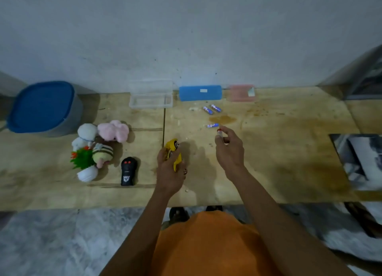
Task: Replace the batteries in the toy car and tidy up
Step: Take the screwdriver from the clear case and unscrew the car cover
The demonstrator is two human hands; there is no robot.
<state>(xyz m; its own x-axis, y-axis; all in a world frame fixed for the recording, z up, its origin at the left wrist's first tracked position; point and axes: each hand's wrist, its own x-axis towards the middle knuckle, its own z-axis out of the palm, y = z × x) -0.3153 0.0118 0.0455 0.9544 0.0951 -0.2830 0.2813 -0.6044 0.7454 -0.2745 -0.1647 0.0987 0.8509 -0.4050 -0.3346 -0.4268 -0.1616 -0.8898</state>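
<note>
The person stood at a pale plywood table (279,151) set against a grey wall. The left hand (168,172) was clasped around a small yellow plastic toy car (174,152), held above the table near its centre seam with the wheels turned upward and to the right. The right hand (228,149) was raised over the table to the right of the car, its thumb and fingers pinched on a small cylindrical battery with a red tip (219,132).

Just beyond that battery, one blue-and-white battery (213,125) lay on the surface beside a brown stain. Two further blue-and-white batteries (211,109) lay side by side farther back, close in front of a closed blue rectangular plastic case (200,92). To the left of that case sat a clear plastic box with its lid open (151,97); to the right sat a pink translucent plastic box (241,93). All three stood along the wall.

On the left part of the table, a black handheld remote control with red buttons (128,171) lay near the left hand but apart from it. Left of the remote sat a cluster of soft plush toys (103,139) and a small green artificial plant in a white pot (84,164). A grey container with a blue lid (44,108) occupied the far left corner.
</note>
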